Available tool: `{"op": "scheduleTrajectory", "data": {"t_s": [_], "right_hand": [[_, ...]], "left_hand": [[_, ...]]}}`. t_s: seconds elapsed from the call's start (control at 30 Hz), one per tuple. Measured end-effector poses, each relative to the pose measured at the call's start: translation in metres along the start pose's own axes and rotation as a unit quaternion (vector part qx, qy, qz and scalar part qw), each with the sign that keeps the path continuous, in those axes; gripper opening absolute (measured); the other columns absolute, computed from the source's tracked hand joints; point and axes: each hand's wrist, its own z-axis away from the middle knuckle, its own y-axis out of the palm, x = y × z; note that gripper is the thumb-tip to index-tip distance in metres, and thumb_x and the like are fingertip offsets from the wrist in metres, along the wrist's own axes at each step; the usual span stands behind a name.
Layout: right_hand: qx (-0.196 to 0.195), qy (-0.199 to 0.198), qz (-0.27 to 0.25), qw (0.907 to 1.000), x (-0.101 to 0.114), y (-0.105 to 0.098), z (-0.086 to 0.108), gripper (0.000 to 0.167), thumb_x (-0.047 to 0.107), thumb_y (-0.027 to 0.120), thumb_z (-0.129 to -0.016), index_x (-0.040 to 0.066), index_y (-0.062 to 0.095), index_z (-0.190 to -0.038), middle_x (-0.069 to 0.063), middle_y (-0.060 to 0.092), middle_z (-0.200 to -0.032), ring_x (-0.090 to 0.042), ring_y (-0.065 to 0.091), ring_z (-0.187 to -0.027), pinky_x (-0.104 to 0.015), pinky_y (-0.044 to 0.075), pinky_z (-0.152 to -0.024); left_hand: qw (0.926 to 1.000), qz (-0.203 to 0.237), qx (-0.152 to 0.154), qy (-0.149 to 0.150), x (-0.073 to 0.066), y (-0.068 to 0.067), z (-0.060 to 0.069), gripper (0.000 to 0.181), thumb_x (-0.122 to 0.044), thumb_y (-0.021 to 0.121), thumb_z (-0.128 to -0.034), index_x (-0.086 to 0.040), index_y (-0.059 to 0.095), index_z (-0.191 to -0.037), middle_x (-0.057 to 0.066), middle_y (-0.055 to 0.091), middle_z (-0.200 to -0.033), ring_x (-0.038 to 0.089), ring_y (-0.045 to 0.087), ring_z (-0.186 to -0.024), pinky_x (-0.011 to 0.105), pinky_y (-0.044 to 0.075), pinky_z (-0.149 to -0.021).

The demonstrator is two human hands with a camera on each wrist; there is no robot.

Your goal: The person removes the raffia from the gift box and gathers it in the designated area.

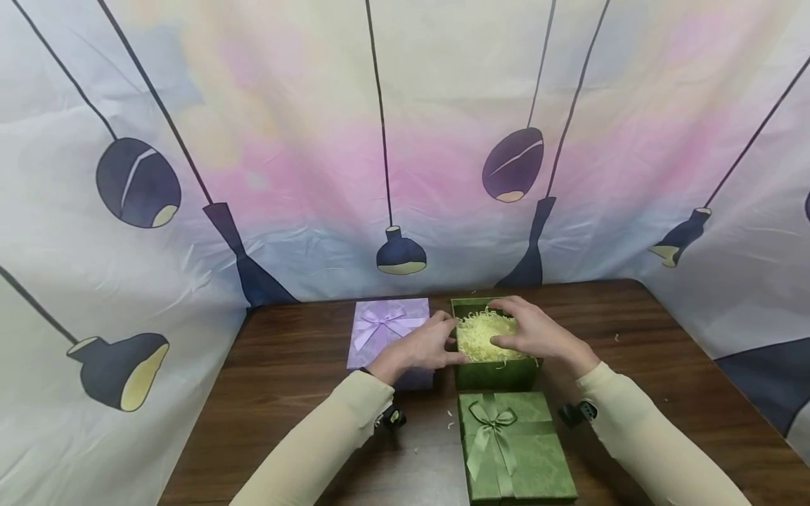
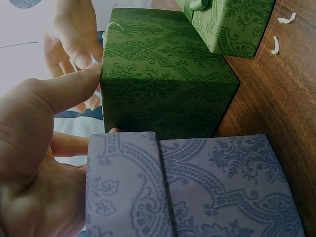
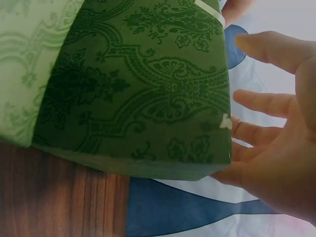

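A green patterned box [image 1: 496, 376] without its lid holds pale yellow shredded paper [image 1: 481, 334]. My left hand [image 1: 425, 346] is at the box's left rim; in the left wrist view the thumb of that hand [image 2: 29, 128] touches the rim of the green box [image 2: 158, 74]. My right hand [image 1: 538, 334] is over the right side of the box, fingers spread and relaxed above the paper. In the right wrist view the right hand [image 3: 281, 123] is beside the green box wall [image 3: 148, 94], gripping nothing visible.
A green lid with a ribbon bow [image 1: 515, 446] lies in front of the box. Left of it stands a lilac box with a bow [image 1: 386, 323], partly behind my left hand. Paper shreds are scattered on the brown wooden table [image 1: 285, 393]. A printed cloth [image 1: 304, 140] hangs behind.
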Motion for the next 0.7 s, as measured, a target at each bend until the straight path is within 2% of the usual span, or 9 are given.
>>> {"op": "scheduleTrajectory", "data": {"t_s": [0.2,0.53,0.7], "right_hand": [[0.048,0.014,0.015,0.9987,0.002,0.005,-0.009,0.076,0.034,0.077,-0.081,0.002,0.046,-0.142,-0.020,0.047,-0.142,-0.040,0.046,-0.129,-0.057,0.044,-0.098],[0.089,0.023,0.057,0.9941,0.003,0.014,-0.013,0.082,0.044,0.081,-0.075,0.005,0.050,-0.140,-0.025,0.045,-0.141,-0.046,0.044,-0.128,-0.059,0.042,-0.099],[0.118,0.020,0.075,0.9900,0.003,0.018,-0.019,0.079,0.042,0.081,-0.076,0.006,0.051,-0.140,-0.026,0.044,-0.142,-0.049,0.044,-0.126,-0.060,0.043,-0.097]], "left_hand": [[1.0000,-0.002,0.000,0.005,0.001,0.000,-0.001,0.077,-0.037,0.074,-0.0859,0.003,0.042,-0.143,0.016,0.045,-0.133,0.014,0.064,-0.105,0.024,0.050,-0.090],[0.9999,-0.016,0.002,0.005,-0.001,0.001,-0.001,0.078,-0.041,0.073,-0.0857,0.003,0.043,-0.143,0.013,0.046,-0.133,0.014,0.062,-0.105,0.024,0.051,-0.089],[0.9998,-0.020,-0.007,0.006,0.000,0.001,0.000,0.076,-0.039,0.074,-0.0855,0.003,0.044,-0.142,0.012,0.047,-0.130,0.013,0.062,-0.103,0.023,0.050,-0.088]]}}
